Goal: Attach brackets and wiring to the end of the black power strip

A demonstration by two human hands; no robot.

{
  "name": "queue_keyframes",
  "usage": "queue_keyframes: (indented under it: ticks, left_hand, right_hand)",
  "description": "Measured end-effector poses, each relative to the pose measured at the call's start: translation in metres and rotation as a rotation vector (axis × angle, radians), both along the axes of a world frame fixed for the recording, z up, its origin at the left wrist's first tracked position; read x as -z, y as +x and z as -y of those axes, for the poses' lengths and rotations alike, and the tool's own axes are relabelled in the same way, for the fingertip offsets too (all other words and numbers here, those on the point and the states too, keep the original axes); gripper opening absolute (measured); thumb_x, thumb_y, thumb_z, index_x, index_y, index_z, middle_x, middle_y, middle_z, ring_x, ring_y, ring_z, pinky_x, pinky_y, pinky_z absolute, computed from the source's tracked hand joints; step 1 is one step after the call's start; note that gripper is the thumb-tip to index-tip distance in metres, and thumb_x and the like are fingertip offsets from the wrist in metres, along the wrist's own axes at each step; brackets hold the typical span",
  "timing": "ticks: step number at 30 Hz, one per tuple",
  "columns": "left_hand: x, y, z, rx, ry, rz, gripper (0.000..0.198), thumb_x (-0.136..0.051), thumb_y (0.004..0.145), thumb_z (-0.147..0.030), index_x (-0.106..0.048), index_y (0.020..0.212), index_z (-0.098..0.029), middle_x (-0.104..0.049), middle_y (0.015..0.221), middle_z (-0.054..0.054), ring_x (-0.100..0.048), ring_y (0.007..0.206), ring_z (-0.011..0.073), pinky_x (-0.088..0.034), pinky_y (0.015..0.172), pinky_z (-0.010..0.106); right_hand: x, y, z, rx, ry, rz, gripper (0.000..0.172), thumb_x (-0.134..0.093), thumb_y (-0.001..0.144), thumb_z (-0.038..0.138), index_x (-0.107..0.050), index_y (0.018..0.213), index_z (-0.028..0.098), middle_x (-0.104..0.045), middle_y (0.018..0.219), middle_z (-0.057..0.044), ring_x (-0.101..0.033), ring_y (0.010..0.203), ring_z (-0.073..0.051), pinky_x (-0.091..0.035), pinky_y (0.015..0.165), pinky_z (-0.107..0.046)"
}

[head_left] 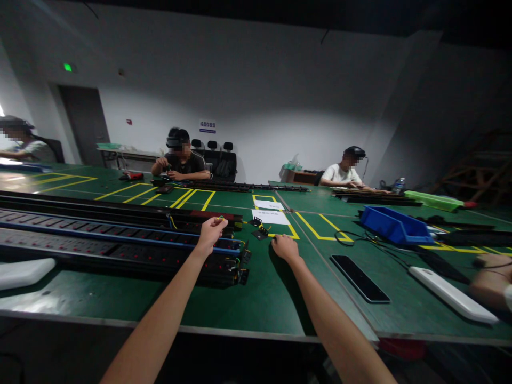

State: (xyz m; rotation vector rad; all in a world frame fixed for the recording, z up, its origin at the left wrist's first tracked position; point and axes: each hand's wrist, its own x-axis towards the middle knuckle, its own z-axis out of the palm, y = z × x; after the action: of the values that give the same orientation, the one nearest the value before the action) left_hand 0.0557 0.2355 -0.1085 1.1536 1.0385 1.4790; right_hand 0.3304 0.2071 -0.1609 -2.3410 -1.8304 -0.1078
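My left hand (211, 236) is raised over the right ends of several long black strips (132, 253), which have red dots and lie side by side on the green table. Its thumb and forefinger pinch a small yellow wire (220, 217); the rest of that piece is too small to make out. My right hand (285, 247) rests on the tabletop to the right, fingers curled in, with nothing visible in them. Just left of it lie small black end brackets (261, 230) with yellow bits. Black end pieces (242, 276) sit at the near strips' ends.
To the right are a black phone (360, 278), a white power bank (452, 294) with a cable, and a blue bin (394, 225). Paper sheets (270, 216) lie beyond my hands. A co-worker's hand (494, 277) is at the right edge; other people sit across the table.
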Motion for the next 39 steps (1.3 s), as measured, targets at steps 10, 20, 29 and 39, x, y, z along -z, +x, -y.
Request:
queue_keyframes:
  ticks: [10,20,29,39]
  left_hand:
    - [0.0,-0.001,-0.0016,-0.009,-0.017,-0.013,0.05,-0.086,0.055,-0.053,-0.064,0.079,-0.015,-0.055,0.06,-0.004,-0.049,0.05,0.0071,-0.043,0.047,0.021]
    - [-0.0017,-0.0021,-0.0007,0.016,-0.059,-0.029,0.042,-0.077,0.071,-0.053,-0.054,0.074,-0.018,-0.051,0.054,-0.006,-0.048,0.044,0.0064,-0.041,0.045,0.019]
    - [-0.0032,-0.0004,0.0012,0.015,-0.058,-0.037,0.042,-0.083,0.063,-0.047,-0.055,0.074,-0.017,-0.053,0.057,-0.005,-0.049,0.047,0.0062,-0.042,0.047,0.019]
    - [-0.0042,-0.0002,0.0024,0.014,-0.045,-0.039,0.035,-0.082,0.06,-0.036,-0.061,0.079,-0.016,-0.053,0.061,-0.006,-0.048,0.049,0.0061,-0.041,0.046,0.019]
  right_hand:
    - [-0.0011,0.0002,-0.0001,0.001,-0.013,-0.012,0.043,-0.037,0.099,0.035,-0.067,0.124,0.016,-0.063,0.126,-0.02,-0.059,0.12,-0.032,-0.045,0.095,-0.042]
    - [0.0009,0.0003,-0.0012,0.006,-0.002,-0.002,0.043,-0.037,0.1,0.034,-0.068,0.123,0.016,-0.064,0.125,-0.02,-0.059,0.119,-0.031,-0.045,0.095,-0.041]
    - [0.0007,0.0008,-0.0017,0.005,-0.009,-0.014,0.043,-0.038,0.099,0.035,-0.068,0.124,0.017,-0.064,0.126,-0.02,-0.059,0.12,-0.031,-0.045,0.095,-0.041]
    - [0.0002,0.0007,-0.0011,-0.001,-0.001,-0.017,0.044,-0.037,0.099,0.036,-0.069,0.123,0.017,-0.064,0.125,-0.02,-0.059,0.119,-0.031,-0.045,0.094,-0.041]
